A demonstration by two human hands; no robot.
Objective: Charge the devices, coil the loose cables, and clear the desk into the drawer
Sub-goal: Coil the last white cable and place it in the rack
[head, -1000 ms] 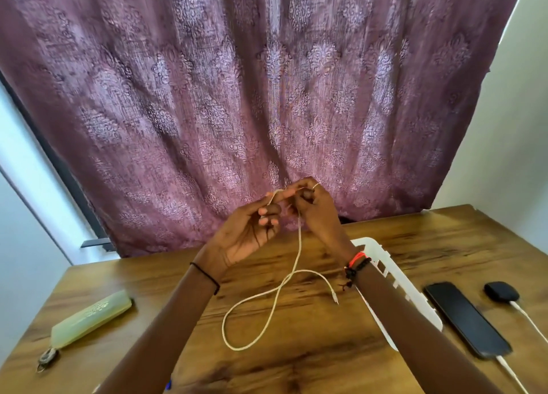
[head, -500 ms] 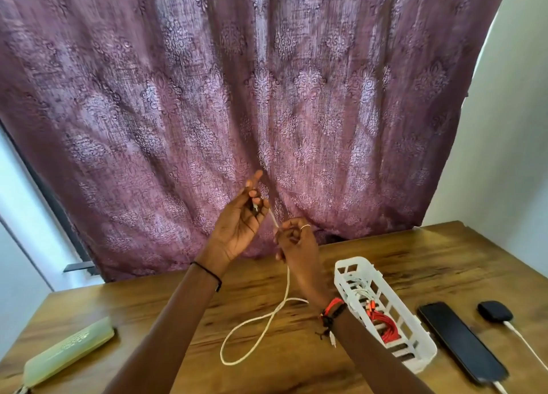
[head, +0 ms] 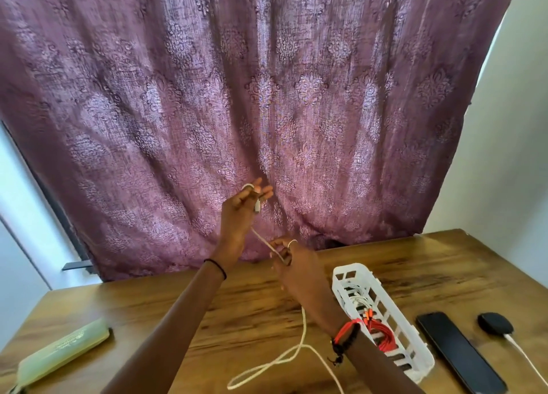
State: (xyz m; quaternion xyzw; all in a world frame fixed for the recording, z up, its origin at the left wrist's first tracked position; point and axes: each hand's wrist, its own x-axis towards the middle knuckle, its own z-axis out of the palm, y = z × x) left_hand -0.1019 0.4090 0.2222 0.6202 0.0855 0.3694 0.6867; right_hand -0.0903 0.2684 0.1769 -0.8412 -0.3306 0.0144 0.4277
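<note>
My left hand (head: 241, 212) is raised in front of the curtain and holds one end of a white cable (head: 299, 346) wrapped over its fingers, the plug hanging by the palm. My right hand (head: 292, 263) sits lower and pinches the same cable a short way down. The rest of the cable drops behind my right wrist and lies in a loose loop on the wooden desk (head: 237, 310). A black phone (head: 459, 355) lies at the right with a white cable at its lower end. A small black device (head: 494, 326) beside it has a white cable plugged in.
A white slotted basket (head: 415, 355) holding white and red coiled cables stands right of my right arm. A pale green case (head: 63, 350) lies at the desk's left edge. A purple patterned curtain (head: 267, 111) hangs behind the desk.
My left hand rose with the cable end while my right hand dropped lower along the cable, stretching a short length between them. The view tilted, showing more of the basket.
</note>
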